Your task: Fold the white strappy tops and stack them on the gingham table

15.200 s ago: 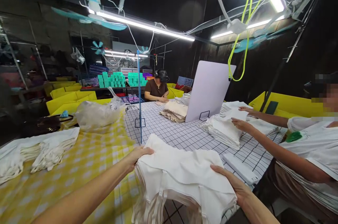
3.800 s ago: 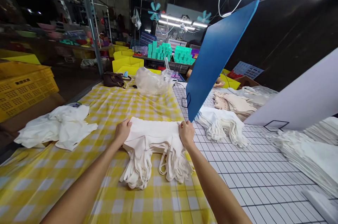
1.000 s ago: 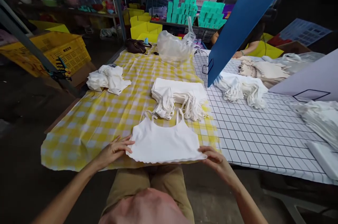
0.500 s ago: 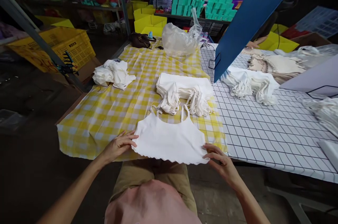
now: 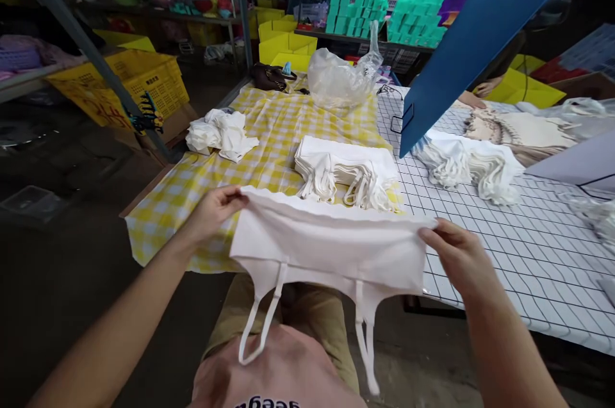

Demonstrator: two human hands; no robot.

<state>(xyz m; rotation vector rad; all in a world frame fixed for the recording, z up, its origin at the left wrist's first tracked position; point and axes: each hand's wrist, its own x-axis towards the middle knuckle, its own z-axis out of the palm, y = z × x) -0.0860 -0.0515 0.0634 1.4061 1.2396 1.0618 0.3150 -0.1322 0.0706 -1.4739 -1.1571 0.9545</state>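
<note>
A white camisole top [image 5: 331,244] hangs upside down in front of me, its scalloped hem uppermost and its thin straps dangling over my lap. My left hand [image 5: 214,212] pinches the hem at the left corner. At the right corner my right hand [image 5: 459,254] grips the same hem between thumb and fingers, so the cloth is stretched between both hands. Just beyond it lies a neat stack of white camisoles [image 5: 348,168], straps toward me. A loose heap of white garments [image 5: 221,132] rests farther left on the yellow checked cloth [image 5: 168,222].
A clear plastic bag [image 5: 339,78] and a dark handbag [image 5: 269,77] sit at the back. A blue panel [image 5: 480,43] slants over the white grid cloth [image 5: 442,267]. More white garments [image 5: 466,161] lie right, near another person's hand [image 5: 471,99]. A yellow crate [image 5: 120,88] stands left.
The camisole was flat on the table with its straps pointing away. Now it is lifted and flipped, straps hanging toward me. My hands have risen and moved apart.
</note>
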